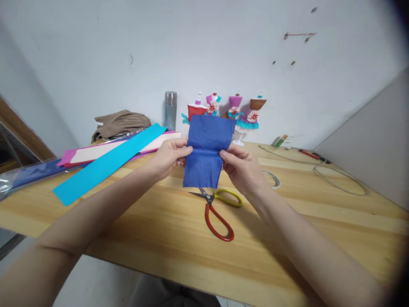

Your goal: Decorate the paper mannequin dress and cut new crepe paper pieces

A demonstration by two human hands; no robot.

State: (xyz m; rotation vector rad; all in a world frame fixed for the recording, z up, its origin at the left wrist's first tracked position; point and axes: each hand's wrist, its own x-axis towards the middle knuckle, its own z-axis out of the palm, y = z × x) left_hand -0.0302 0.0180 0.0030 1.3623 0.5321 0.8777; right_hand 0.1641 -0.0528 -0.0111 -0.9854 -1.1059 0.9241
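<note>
- We held the blue sheet (209,149) up above the wooden table (153,243), a horizontal crease running across its middle.
- Our left hand (171,158) pinched its left edge near that crease, thumb in front and fingers curled behind.
- Our right hand (243,167) pinched the right edge at about the same height, its thumb also on the front.
- Just below the sheet in our view, we had the scissors (209,198) lying with blades parted, one handle yellow and the other red.
- To our left, a turquoise strip (108,164) lay slantwise over cream and pink strips (92,154).
- Behind these we saw a brown cloth (123,123) and an upright flask (171,111).
- Small decorated dress forms (252,113) stood by the wall, partly hidden by our sheet.
- To our right lay a looped cable (343,190).
</note>
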